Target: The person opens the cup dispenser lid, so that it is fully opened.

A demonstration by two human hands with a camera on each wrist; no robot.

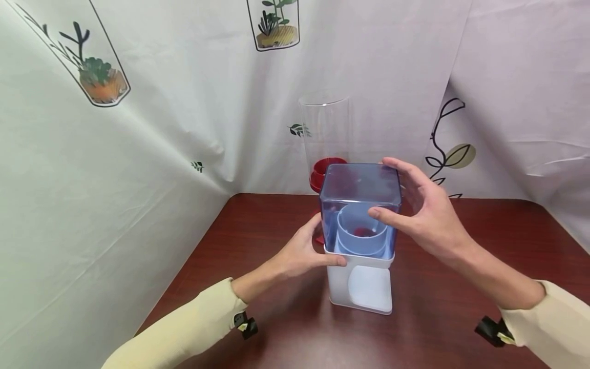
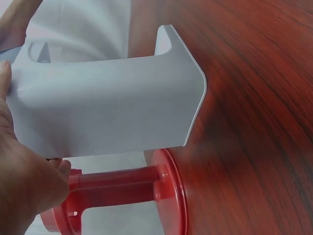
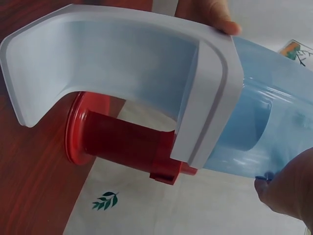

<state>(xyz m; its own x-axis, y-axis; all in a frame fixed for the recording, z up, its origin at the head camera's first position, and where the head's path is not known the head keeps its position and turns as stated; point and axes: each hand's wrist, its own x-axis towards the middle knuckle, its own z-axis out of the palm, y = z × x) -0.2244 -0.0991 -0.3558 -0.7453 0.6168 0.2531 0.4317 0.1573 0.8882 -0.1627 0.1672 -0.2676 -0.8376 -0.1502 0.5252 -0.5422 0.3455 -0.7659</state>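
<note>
A white stand (image 1: 359, 284) with an open front stands on the table in the head view. On top of it sits a see-through blue square container (image 1: 361, 184), a round collar (image 1: 361, 241) showing inside. My left hand (image 1: 299, 253) grips the stand's upper part, thumb across its front edge and other fingers behind. With thumb and fingers spread round the upper right of the container, my right hand (image 1: 430, 210) holds it. From the left wrist, the stand's smooth grey-white side (image 2: 107, 103) fills the view.
Right behind stands a red stand (image 2: 117, 186) carrying a clear tall cylinder (image 1: 327, 128), partly hidden by the blue container. The brown wooden table (image 1: 267, 225) meets a pale printed cloth (image 1: 207, 77) at its back and left side.
</note>
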